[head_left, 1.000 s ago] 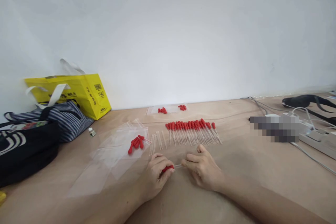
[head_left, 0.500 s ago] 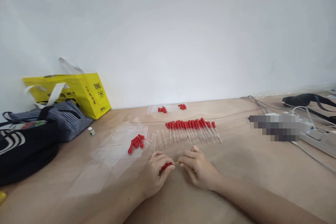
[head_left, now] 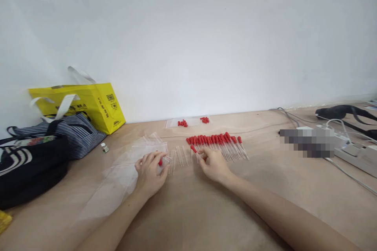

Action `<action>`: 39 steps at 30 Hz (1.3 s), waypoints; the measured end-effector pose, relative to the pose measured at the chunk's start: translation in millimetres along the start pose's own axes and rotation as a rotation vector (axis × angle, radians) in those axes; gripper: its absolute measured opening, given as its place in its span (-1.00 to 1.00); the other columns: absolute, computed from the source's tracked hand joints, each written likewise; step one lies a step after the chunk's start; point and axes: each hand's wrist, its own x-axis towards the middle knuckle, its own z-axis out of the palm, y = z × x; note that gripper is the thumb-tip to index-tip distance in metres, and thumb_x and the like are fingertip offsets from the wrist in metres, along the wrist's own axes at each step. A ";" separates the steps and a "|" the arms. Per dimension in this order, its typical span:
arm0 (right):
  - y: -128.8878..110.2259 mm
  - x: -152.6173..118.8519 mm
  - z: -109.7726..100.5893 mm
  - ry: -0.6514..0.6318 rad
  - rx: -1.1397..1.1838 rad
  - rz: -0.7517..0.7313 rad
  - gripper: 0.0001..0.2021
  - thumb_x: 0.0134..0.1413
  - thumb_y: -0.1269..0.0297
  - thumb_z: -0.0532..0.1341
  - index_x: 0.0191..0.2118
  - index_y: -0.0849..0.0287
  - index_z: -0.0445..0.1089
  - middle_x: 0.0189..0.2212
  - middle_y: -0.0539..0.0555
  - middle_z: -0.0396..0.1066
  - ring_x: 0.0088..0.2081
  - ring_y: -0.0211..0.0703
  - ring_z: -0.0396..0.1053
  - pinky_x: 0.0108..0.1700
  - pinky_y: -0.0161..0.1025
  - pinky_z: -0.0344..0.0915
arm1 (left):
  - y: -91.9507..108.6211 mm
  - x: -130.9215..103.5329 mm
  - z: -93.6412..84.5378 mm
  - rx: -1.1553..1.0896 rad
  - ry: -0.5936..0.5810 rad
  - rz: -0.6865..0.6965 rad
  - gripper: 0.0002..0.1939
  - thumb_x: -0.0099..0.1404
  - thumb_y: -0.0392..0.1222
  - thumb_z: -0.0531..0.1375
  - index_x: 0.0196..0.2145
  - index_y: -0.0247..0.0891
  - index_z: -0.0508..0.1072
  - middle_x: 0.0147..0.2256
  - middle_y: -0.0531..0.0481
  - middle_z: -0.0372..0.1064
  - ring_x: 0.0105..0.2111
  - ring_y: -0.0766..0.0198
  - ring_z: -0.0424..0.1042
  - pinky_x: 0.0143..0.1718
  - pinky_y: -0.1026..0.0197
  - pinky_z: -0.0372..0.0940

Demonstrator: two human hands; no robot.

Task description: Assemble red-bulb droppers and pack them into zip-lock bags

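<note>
My right hand (head_left: 214, 164) is closed on a glass dropper, its red rubber bulb (head_left: 193, 148) pointing up and left. It sits at the left end of a row of droppers with red bulbs (head_left: 216, 139), their glass tubes toward me. My left hand (head_left: 150, 173) reaches over the loose red bulbs (head_left: 160, 162), thumb and fingers apart, hiding most of them. These lie on clear zip bags (head_left: 123, 166). Between my hands are several bare glass tubes (head_left: 179, 155).
By the wall lies another clear bag with red bulbs and tubes (head_left: 194, 122). A yellow shopping bag (head_left: 103, 106), a striped bag (head_left: 79, 135), a black bag (head_left: 35, 168) and a small bottle (head_left: 104, 148) stand left. A power strip (head_left: 357, 157) with cables is on the right.
My hands have separated. The right hand has carried the dropper forward to the row's left end. My left hand has let go of its red bulb and moved left over the loose bulbs.
</note>
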 end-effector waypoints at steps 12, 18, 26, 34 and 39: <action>-24.7 45.5 41.7 0.017 -0.269 0.161 -0.82 -0.10 0.38 0.06 -0.33 0.16 0.34 -0.39 0.09 0.43 -0.29 -0.12 0.32 -0.26 -0.22 -0.08 | -21.9 2.1 -8.7 0.066 -0.168 0.040 -0.82 -0.01 -0.09 0.14 -0.40 -0.13 0.37 -0.24 -0.02 0.29 -0.18 0.07 0.20 -0.19 0.02 -0.02; -23.8 44.5 43.2 0.032 -0.259 0.157 -0.83 -0.07 0.34 0.05 -0.37 0.12 0.37 -0.37 0.06 0.44 -0.28 -0.13 0.31 -0.26 -0.21 -0.09 | -7.6 -1.4 -6.4 0.066 -0.126 0.113 -0.83 0.02 -0.04 0.13 -0.48 -0.17 0.36 -0.28 -0.03 0.29 -0.19 0.08 0.21 -0.17 -0.01 -0.04; -21.8 28.8 32.4 0.085 -0.187 0.086 -0.82 -0.01 0.32 0.04 -0.46 0.12 0.38 -0.43 0.02 0.43 -0.31 -0.17 0.29 -0.27 -0.22 -0.11 | 6.5 -0.6 2.2 0.124 -0.118 0.056 -0.88 0.07 -0.14 0.10 -0.51 -0.20 0.37 -0.30 -0.06 0.30 -0.20 0.09 0.22 -0.17 -0.01 -0.03; -2.1 -12.5 7.8 0.073 -0.186 -0.033 -0.83 0.01 0.35 0.05 -0.49 0.15 0.35 -0.50 -0.01 0.40 -0.38 -0.23 0.24 -0.31 -0.25 -0.15 | 20.2 -1.9 -2.2 0.297 -0.140 0.014 -0.85 0.06 -0.27 0.04 -0.56 -0.25 0.38 -0.34 -0.10 0.31 -0.23 0.08 0.22 -0.16 -0.03 -0.05; 9.9 -34.2 -5.7 0.073 -0.172 -0.077 -0.84 0.00 0.38 0.05 -0.48 0.13 0.35 -0.50 -0.03 0.40 -0.39 -0.23 0.21 -0.33 -0.24 -0.15 | 24.5 -3.4 -1.9 0.403 -0.185 0.036 -0.79 0.09 -0.29 -0.01 -0.45 -0.32 0.42 -0.31 -0.20 0.30 -0.22 0.02 0.20 -0.19 -0.03 -0.03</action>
